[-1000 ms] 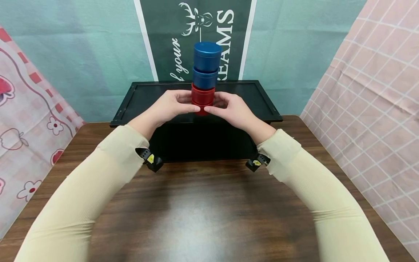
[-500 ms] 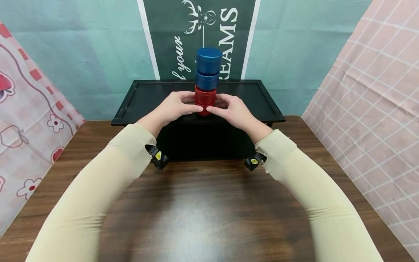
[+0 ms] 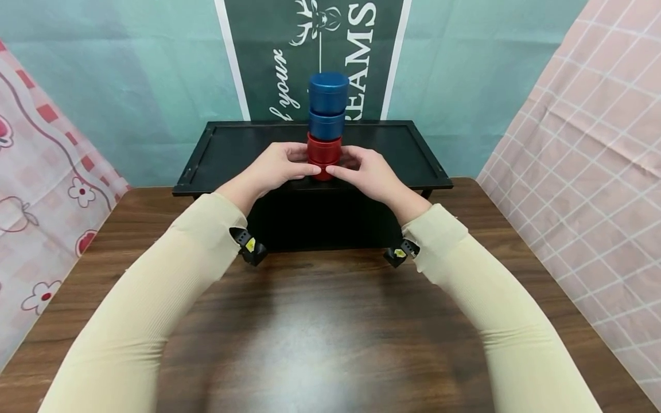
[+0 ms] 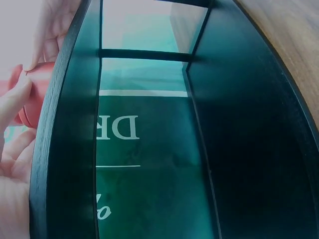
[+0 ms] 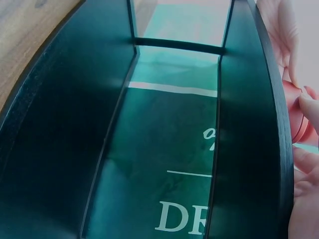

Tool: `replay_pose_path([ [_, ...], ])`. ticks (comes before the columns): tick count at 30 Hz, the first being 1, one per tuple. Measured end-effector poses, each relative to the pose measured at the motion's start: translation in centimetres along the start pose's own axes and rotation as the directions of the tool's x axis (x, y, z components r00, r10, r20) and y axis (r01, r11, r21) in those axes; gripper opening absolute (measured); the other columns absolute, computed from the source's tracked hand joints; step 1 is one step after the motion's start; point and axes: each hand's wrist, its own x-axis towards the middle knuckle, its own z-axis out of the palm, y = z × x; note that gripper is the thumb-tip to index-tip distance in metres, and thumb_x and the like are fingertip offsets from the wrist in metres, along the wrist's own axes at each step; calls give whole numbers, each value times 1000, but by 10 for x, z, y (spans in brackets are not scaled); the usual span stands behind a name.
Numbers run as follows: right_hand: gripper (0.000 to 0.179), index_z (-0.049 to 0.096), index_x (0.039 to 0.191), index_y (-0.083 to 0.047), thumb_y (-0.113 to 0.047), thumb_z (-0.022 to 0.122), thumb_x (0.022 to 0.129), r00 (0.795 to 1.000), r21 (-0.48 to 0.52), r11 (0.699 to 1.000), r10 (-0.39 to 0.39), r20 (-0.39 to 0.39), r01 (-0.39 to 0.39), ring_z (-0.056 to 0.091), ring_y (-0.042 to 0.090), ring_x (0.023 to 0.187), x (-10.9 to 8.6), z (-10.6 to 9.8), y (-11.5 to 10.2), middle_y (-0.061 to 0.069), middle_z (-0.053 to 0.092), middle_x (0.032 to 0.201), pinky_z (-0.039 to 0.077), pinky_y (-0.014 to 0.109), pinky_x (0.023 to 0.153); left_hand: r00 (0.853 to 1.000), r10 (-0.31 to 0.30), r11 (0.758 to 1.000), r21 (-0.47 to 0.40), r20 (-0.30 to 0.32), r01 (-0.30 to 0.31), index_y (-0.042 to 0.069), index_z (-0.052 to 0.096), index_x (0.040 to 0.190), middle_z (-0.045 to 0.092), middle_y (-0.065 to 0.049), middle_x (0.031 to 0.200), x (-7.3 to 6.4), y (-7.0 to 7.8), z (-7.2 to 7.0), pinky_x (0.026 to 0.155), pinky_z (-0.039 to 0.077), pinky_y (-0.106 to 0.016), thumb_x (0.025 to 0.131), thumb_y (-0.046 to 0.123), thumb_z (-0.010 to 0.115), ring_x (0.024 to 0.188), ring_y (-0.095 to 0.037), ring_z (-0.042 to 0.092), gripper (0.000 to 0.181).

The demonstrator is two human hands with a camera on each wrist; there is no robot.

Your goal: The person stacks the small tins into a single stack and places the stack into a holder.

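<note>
A column of round metal tins stands upright on the black shelf (image 3: 248, 160). At the top is a blue tin (image 3: 329, 94) above a second blue tin (image 3: 326, 125). Under these come an upper red tin (image 3: 324, 150) and a lower red tin (image 3: 323, 174), partly covered by fingers. My left hand (image 3: 276, 166) grips the red tins from the left, thumb across the front. From the right, my right hand (image 3: 369, 172) holds them likewise, the two thumb tips close together. Both wrist views show part of a red tin (image 4: 40, 94) between fingers, beyond the shelf's edge.
The shelf stands at the back of a brown wooden table (image 3: 310, 321), with an open space under its top. Behind hangs a teal cloth (image 3: 155, 74) with a dark green printed panel. Patterned cloths line the left side (image 3: 57, 189) and the right side (image 3: 578, 172).
Compared with one second ago, the column sits slightly lower and further right, and it leans less. Both hands have moved along with it. Over the last half second they have stayed almost still.
</note>
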Motion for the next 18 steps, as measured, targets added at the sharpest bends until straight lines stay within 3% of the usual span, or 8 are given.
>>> replay_pose_path([
  [12, 56, 48, 134, -9, -40, 60, 89, 1000, -22, 1000, 5, 10, -5, 56, 20, 107, -5, -3, -5, 8, 57, 125, 45, 38, 93, 1000, 12, 999, 37, 12, -12, 11, 44, 139, 53, -6, 133, -1, 4, 2, 96, 44, -36, 87, 26, 67, 117, -17, 51, 59],
  [18, 60, 44, 138, -12, -43, 60, 89, 1000, -53, 999, 11, -7, -12, 55, 18, 108, -7, -4, -4, 5, 54, 129, 45, 37, 93, 995, 98, 986, 135, -3, -96, 11, 43, 140, 53, -6, 133, -2, 1, 0, 103, 37, -36, 86, 28, 68, 119, -17, 50, 62],
])
